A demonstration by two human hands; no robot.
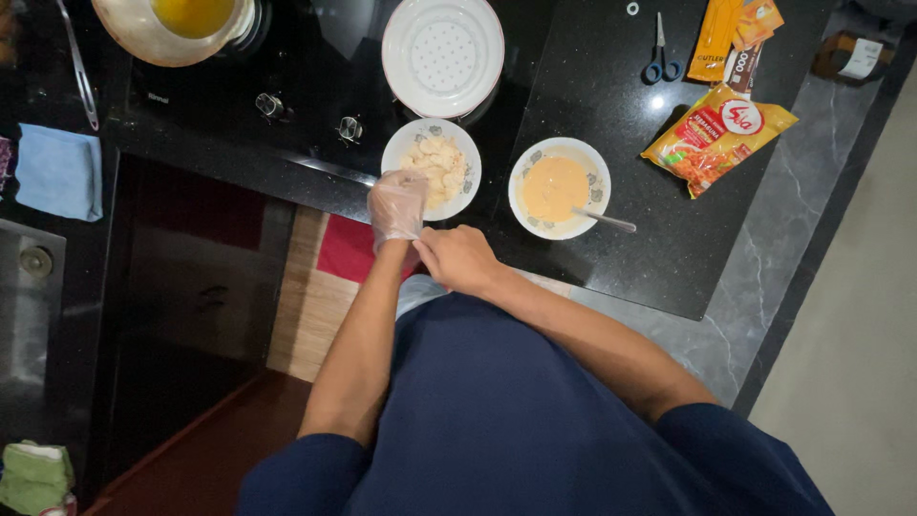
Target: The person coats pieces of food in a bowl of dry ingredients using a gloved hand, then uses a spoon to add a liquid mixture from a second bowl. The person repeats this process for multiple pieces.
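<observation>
My left hand (397, 204) wears a clear plastic glove and hovers at the near rim of a patterned bowl (462, 143) of pale floured pieces, fingers loosely apart and holding nothing. My bare right hand (459, 258) sits just behind it, pinching the glove's cuff at the left wrist. To the right stands a second patterned bowl (523, 164) of orange batter, with a spoon (607, 222) resting in it.
A white perforated plate (442, 54) lies beyond the bowls. A pan of yellow oil (186, 24) sits on the black stove (306, 86). Scissors (659, 57), an orange packet (716, 139) and more sachets (735, 33) lie on the counter's right. A blue cloth (59, 172) is at left.
</observation>
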